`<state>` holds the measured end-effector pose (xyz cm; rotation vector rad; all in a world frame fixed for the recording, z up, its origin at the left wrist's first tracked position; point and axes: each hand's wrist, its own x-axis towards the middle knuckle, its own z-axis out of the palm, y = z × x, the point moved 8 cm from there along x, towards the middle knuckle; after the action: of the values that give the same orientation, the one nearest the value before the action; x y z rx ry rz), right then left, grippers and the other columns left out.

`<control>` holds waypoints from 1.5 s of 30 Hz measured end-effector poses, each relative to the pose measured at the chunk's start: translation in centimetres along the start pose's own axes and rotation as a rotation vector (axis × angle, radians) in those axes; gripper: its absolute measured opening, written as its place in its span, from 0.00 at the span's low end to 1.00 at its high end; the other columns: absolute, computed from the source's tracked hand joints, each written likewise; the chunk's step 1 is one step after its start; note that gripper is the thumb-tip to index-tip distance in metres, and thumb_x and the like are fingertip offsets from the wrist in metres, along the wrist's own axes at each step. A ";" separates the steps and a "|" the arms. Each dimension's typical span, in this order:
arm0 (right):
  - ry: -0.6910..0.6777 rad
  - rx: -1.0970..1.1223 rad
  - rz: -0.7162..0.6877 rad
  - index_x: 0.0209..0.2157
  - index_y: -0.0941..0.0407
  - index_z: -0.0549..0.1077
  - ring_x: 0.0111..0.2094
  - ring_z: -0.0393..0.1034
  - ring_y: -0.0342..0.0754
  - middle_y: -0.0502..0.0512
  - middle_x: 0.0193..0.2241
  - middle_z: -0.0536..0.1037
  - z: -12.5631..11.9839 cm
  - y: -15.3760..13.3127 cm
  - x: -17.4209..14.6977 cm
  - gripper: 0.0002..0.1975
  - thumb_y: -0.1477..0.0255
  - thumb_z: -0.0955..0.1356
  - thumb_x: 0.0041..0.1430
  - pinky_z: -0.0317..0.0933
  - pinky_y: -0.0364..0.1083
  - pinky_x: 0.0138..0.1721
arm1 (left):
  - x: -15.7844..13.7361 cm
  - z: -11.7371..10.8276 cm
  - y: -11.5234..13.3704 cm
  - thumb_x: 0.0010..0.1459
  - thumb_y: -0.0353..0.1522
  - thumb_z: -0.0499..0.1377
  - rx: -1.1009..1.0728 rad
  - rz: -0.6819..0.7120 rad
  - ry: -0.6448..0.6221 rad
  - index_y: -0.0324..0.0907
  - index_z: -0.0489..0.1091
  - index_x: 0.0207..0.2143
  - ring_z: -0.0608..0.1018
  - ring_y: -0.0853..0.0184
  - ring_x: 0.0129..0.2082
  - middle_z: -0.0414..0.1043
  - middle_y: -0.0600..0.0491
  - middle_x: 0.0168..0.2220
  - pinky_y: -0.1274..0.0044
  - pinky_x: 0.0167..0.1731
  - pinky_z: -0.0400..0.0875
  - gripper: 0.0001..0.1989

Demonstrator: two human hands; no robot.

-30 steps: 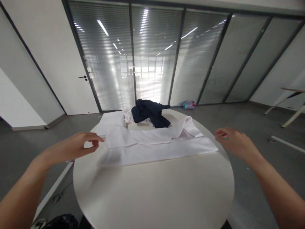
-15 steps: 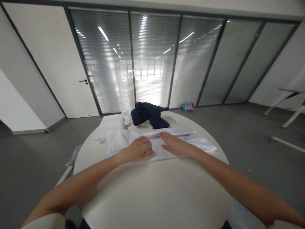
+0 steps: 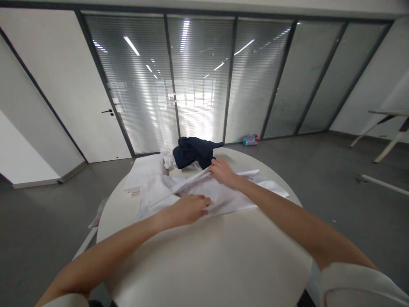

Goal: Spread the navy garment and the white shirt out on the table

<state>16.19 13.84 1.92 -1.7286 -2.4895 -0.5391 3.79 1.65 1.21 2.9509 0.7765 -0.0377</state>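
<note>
A white garment, its exact kind unclear, lies spread and partly folded across the round table. My right hand is closed on its far edge, which is raised off the layers beneath. Over the near part of the fabric, my left hand hovers or rests lightly with its fingers apart and slightly bent; whether it touches the cloth is hard to tell. A crumpled dark navy garment sits just beyond, near my right fingertips.
A stack of folded white cloth stands at the table's back left, beside a crumpled white piece. On the floor are a blue and pink item and a clear plastic bag. Another table stands far right.
My right hand has gone from lying flat on the fabric to gripping its far edge and lifting it. My left hand has shifted slightly nearer to me, off the fold.
</note>
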 end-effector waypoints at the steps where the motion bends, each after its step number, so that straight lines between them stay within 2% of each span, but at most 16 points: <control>1: 0.023 -0.013 0.046 0.43 0.58 0.80 0.52 0.63 0.58 0.66 0.47 0.73 -0.5 0.5 0.2 0.12 0.74 0.64 0.66 0.55 0.52 0.52 | -1.2 -0.1 2.4 0.65 0.34 0.57 -0.032 0.121 -0.057 0.42 0.72 0.44 0.80 0.58 0.40 0.77 0.48 0.41 0.73 0.35 0.70 0.08; 5: 0.046 -0.086 0.148 0.41 0.61 0.79 0.48 0.66 0.57 0.69 0.46 0.74 -2.0 1.2 0.5 0.16 0.79 0.59 0.67 0.57 0.52 0.48 | -6.9 -1.0 10.9 0.65 0.38 0.58 -0.089 0.529 -0.239 0.43 0.73 0.44 0.81 0.61 0.33 0.78 0.49 0.35 0.75 0.28 0.68 0.10; 8: 0.072 -0.071 0.007 0.43 0.60 0.78 0.47 0.68 0.55 0.67 0.46 0.74 -2.9 -1.3 -0.2 0.15 0.79 0.60 0.67 0.56 0.51 0.49 | -8.6 -2.6 12.4 0.67 0.39 0.55 -0.108 0.587 -0.204 0.42 0.73 0.43 0.80 0.62 0.31 0.77 0.50 0.33 0.75 0.28 0.67 0.12; 10: 0.061 0.013 -0.161 0.45 0.58 0.77 0.48 0.69 0.54 0.64 0.45 0.76 -3.1 -3.8 -1.2 0.12 0.73 0.63 0.68 0.56 0.50 0.51 | -7.9 -3.7 10.4 0.69 0.35 0.52 -0.119 0.486 -0.095 0.43 0.73 0.43 0.80 0.63 0.34 0.78 0.50 0.35 0.75 0.32 0.69 0.11; 12: -0.015 0.116 -0.221 0.44 0.58 0.77 0.48 0.70 0.54 0.63 0.44 0.77 -2.4 -5.3 -2.3 0.16 0.62 0.64 0.68 0.58 0.49 0.51 | -6.5 -3.9 6.5 0.68 0.32 0.52 -0.102 0.312 -0.003 0.43 0.74 0.41 0.80 0.62 0.36 0.78 0.50 0.36 0.75 0.36 0.69 0.11; 15: -0.130 0.173 -0.064 0.44 0.60 0.77 0.48 0.72 0.58 0.67 0.47 0.78 -0.3 -4.9 -3.4 0.24 0.53 0.65 0.65 0.61 0.50 0.49 | -4.6 -2.0 -0.5 0.66 0.35 0.56 -0.007 0.017 0.006 0.40 0.76 0.35 0.81 0.57 0.35 0.78 0.46 0.34 0.71 0.37 0.70 0.11; 18: -0.183 0.177 0.064 0.44 0.62 0.77 0.50 0.71 0.62 0.71 0.49 0.77 1.7 -3.8 -4.1 0.21 0.58 0.67 0.63 0.63 0.53 0.49 | -3.8 0.4 -5.6 0.62 0.42 0.59 0.077 -0.235 -0.022 0.39 0.75 0.30 0.80 0.52 0.34 0.77 0.42 0.32 0.68 0.35 0.70 0.16; 22: -0.166 0.430 0.119 0.42 0.59 0.79 0.44 0.74 0.54 0.62 0.42 0.80 1.6 -2.6 -3.8 0.11 0.72 0.67 0.61 0.64 0.48 0.45 | -3.6 2.1 -6.7 0.59 0.43 0.62 -0.008 -0.279 -0.001 0.40 0.73 0.29 0.79 0.54 0.34 0.77 0.44 0.33 0.70 0.34 0.69 0.15; 24: -0.107 0.655 0.118 0.37 0.59 0.79 0.37 0.74 0.50 0.58 0.35 0.80 -0.4 -1.9 -3.8 0.10 0.74 0.66 0.59 0.64 0.46 0.41 | -3.6 2.3 -6.4 0.58 0.36 0.62 -0.114 -0.238 0.027 0.41 0.73 0.30 0.78 0.58 0.34 0.77 0.48 0.31 0.72 0.34 0.68 0.08; 27: -0.120 1.027 0.007 0.34 0.60 0.79 0.30 0.71 0.45 0.52 0.29 0.79 -4.6 -1.0 -5.1 0.11 0.67 0.67 0.59 0.63 0.43 0.33 | -3.9 1.8 -7.1 0.57 0.30 0.59 -0.274 -0.223 0.102 0.42 0.74 0.33 0.77 0.64 0.31 0.77 0.52 0.31 0.75 0.34 0.67 0.04; 32: -0.654 1.319 -0.376 0.34 0.61 0.81 0.30 0.73 0.46 0.55 0.28 0.80 -9.3 -2.5 -11.0 0.26 0.49 0.72 0.52 0.65 0.44 0.36 | -4.6 -0.3 -9.9 0.59 0.36 0.54 -0.629 -0.294 0.289 0.41 0.70 0.30 0.71 0.69 0.24 0.71 0.54 0.26 0.78 0.26 0.65 0.10; 37: -0.880 1.335 -0.502 0.40 0.62 0.81 0.34 0.77 0.50 0.61 0.31 0.82 -8.9 -5.3 -14.4 0.31 0.46 0.66 0.59 0.67 0.47 0.42 | -2.7 -2.2 -12.0 0.54 0.43 0.60 -1.270 -0.445 0.480 0.43 0.65 0.33 0.67 0.73 0.20 0.62 0.60 0.23 0.81 0.21 0.59 0.14; 39: -0.798 1.239 -0.424 0.40 0.60 0.80 0.37 0.77 0.51 0.61 0.34 0.81 -7.6 -6.2 -13.7 0.28 0.49 0.65 0.62 0.68 0.47 0.42 | -1.5 -4.1 -12.1 0.52 0.43 0.64 -1.470 -0.413 0.587 0.43 0.64 0.33 0.70 0.72 0.23 0.65 0.59 0.26 0.81 0.23 0.63 0.15; 40: -0.663 1.159 -0.342 0.40 0.59 0.80 0.38 0.76 0.51 0.61 0.36 0.80 -7.0 -6.0 -12.7 0.26 0.51 0.65 0.63 0.68 0.48 0.42 | -1.0 -5.4 -12.0 0.51 0.41 0.65 -1.525 -0.371 0.648 0.42 0.64 0.32 0.70 0.72 0.24 0.66 0.59 0.27 0.81 0.25 0.64 0.15; 43: -0.043 0.856 -0.002 0.48 0.56 0.75 0.47 0.71 0.54 0.61 0.46 0.75 -7.1 -2.5 -9.6 0.22 0.57 0.70 0.57 0.65 0.52 0.50 | -0.3 -9.6 -11.4 0.50 0.36 0.67 -1.579 -0.225 0.787 0.41 0.65 0.29 0.69 0.73 0.24 0.64 0.59 0.26 0.81 0.25 0.62 0.13; 45: 0.249 0.739 0.207 0.60 0.53 0.64 0.51 0.68 0.56 0.62 0.53 0.69 -7.3 0.0 -9.1 0.36 0.62 0.74 0.51 0.62 0.54 0.54 | -0.1 -11.5 -10.7 0.52 0.35 0.66 -1.581 -0.165 0.808 0.41 0.65 0.30 0.68 0.73 0.23 0.63 0.59 0.25 0.81 0.24 0.61 0.12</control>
<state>18.49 3.32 6.50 -1.4655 -1.9355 0.1681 -1.58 11.94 11.77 1.3001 0.5873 1.1686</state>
